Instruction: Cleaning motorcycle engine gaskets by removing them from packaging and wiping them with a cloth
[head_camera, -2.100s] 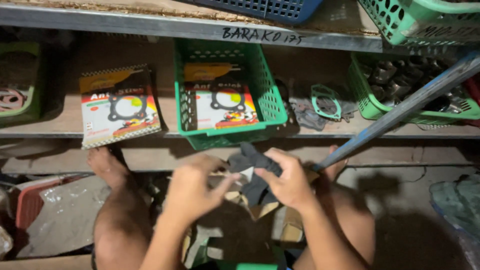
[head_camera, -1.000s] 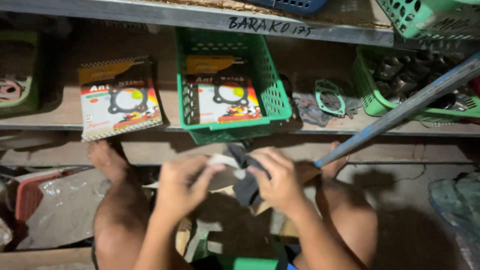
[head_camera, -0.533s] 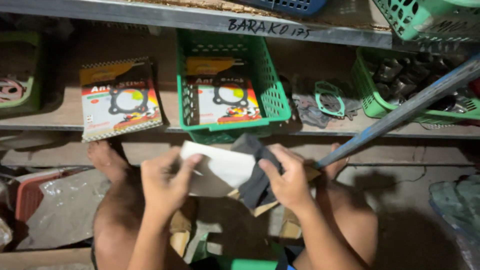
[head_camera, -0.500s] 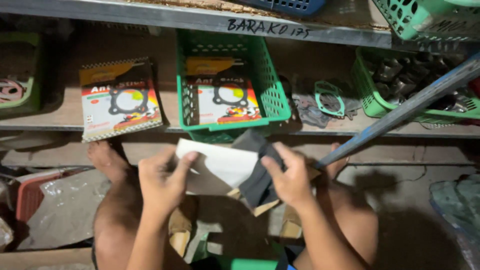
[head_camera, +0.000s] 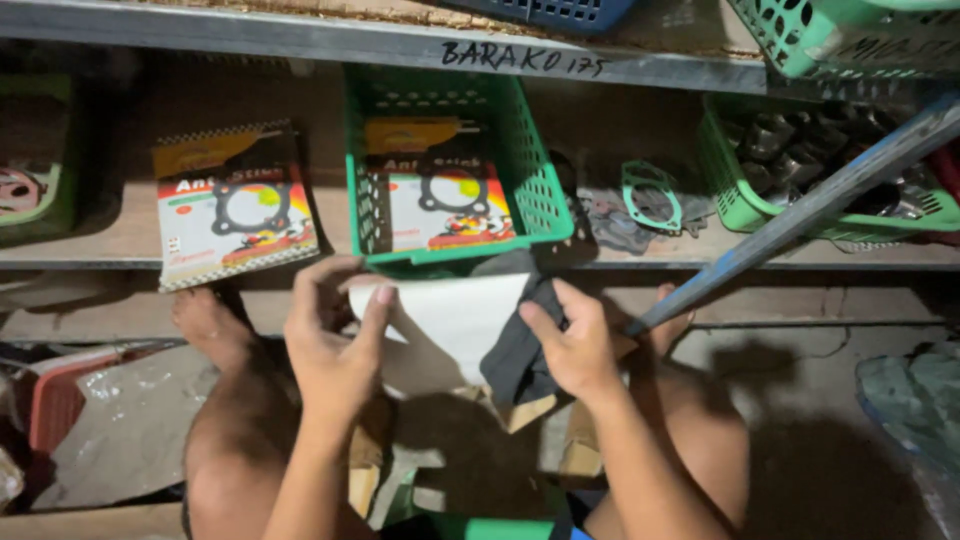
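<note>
My left hand (head_camera: 335, 345) grips the left edge of a white flat packet (head_camera: 455, 315), held tilted in front of the lower shelf. My right hand (head_camera: 580, 345) presses a dark grey cloth (head_camera: 515, 350) against the packet's right side. Just above the hands sits a green plastic basket (head_camera: 520, 165) holding a printed gasket pack (head_camera: 445, 195). A second, similar gasket pack (head_camera: 235, 205) leans on the shelf to the left. Below the hands lie cardboard pieces (head_camera: 575, 450).
A blue metal bar (head_camera: 800, 210) slants from the upper right down towards my right hand. A green basket of dark metal parts (head_camera: 820, 160) and loose green gaskets (head_camera: 650, 195) sit on the shelf at right. My bare knees and a foot (head_camera: 205, 325) flank the hands. A red tray (head_camera: 60, 410) lies low left.
My left hand has pulled the white packet out from under the dark cloth and spread it leftward and up. My right hand stays on the cloth.
</note>
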